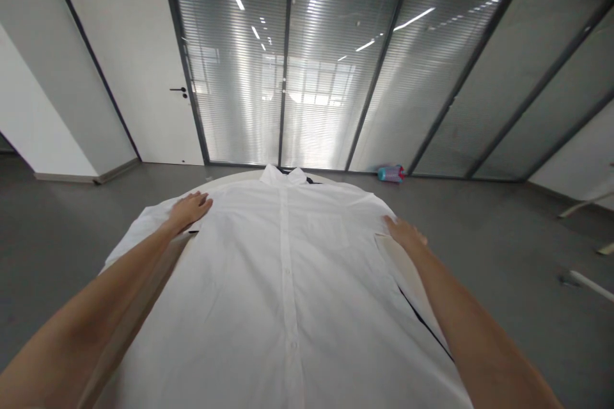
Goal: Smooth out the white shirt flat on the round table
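Note:
A white button-up shirt (288, 268) lies spread face up on a pale round table (185, 249), collar at the far end. My left hand (190, 209) rests flat, fingers apart, on the shirt's left shoulder near the sleeve. My right hand (405, 233) lies flat on the right shoulder edge, next to the chest pocket. Neither hand holds anything. A dark item peeks from under the shirt at the collar and at the right edge.
Grey floor surrounds the table. Behind it stands a glass wall with blinds (311, 76) and a white door (144, 76). A blue and pink bottle (391, 173) lies on the floor by the glass. Pale furniture legs (588, 284) show at the far right.

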`<state>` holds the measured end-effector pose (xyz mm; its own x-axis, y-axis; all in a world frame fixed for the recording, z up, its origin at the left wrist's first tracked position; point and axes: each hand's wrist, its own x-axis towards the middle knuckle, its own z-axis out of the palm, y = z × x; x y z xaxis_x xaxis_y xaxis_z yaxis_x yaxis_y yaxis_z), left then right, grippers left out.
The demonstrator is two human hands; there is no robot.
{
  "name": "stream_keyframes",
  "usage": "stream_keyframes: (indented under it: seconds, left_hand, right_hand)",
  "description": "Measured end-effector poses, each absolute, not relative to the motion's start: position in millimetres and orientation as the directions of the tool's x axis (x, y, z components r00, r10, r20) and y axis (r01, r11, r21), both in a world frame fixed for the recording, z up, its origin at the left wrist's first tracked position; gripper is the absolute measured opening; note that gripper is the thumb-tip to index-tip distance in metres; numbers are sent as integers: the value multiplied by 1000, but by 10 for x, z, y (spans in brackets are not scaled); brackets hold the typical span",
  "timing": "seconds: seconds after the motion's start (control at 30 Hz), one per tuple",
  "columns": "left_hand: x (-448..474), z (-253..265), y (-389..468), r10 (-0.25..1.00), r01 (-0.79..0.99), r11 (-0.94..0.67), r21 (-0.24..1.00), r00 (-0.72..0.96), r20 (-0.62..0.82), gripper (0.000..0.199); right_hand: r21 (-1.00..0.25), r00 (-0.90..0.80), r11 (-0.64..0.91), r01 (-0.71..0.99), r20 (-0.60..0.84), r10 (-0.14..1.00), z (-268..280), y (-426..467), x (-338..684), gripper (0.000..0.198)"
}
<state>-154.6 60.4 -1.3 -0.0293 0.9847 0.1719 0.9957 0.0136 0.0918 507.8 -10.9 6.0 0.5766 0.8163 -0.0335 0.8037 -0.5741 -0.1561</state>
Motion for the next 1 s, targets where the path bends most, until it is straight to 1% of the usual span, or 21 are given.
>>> stream_keyframes:
  seconds: [0.07, 0.13, 0.17, 0.23, 0.33, 0.4, 0.47, 0.63, 0.8, 1.0]
  left_hand:
    - [-1333, 107, 544, 966, 997, -21, 74, 1, 259, 52]
    - [-1033, 206, 491, 928, 993, -107, 54, 80, 363, 48]
    - [-870, 234, 466, 909, 985, -163, 48, 131, 397, 48]
    - [-577, 228, 418, 888, 963, -264, 47, 224, 401, 50]
    - [-330, 96, 350, 898, 941, -335, 41, 305, 317, 53]
    - [-301, -5, 313, 908, 941, -337, 31, 317, 273, 53]
    - [-323, -67, 283, 908, 941, -338, 29, 318, 274, 52]
    - [-332, -49, 236, 895, 936, -351, 21, 328, 302, 49]
    - [-293, -6, 217, 892, 935, -353, 18, 331, 307, 47]
    - [-297, 6, 208, 889, 934, -356, -26, 347, 298, 44]
  right_hand:
    - [-122, 555, -545, 830, 73, 829, 132, -74, 4919, 58]
    - [-91, 431, -421, 902, 178, 885, 222, 17, 4692, 49]
    - [-91, 346, -334, 938, 204, 916, 258, 77, 4568, 49]
    - [-93, 229, -214, 972, 210, 950, 288, 204, 4331, 51]
    - [-89, 133, -120, 989, 169, 977, 213, 344, 4087, 53]
    - [-89, 114, -103, 991, 133, 984, 126, 376, 4018, 57]
    - [-91, 122, -112, 990, 119, 985, 56, 369, 4003, 58]
    - [-95, 154, -141, 985, 150, 977, 19, 310, 4007, 57]
    - [-108, 204, -184, 977, 226, 953, 26, 284, 3982, 55]
    - [-117, 204, -183, 976, 199, 958, -3, 307, 3994, 52]
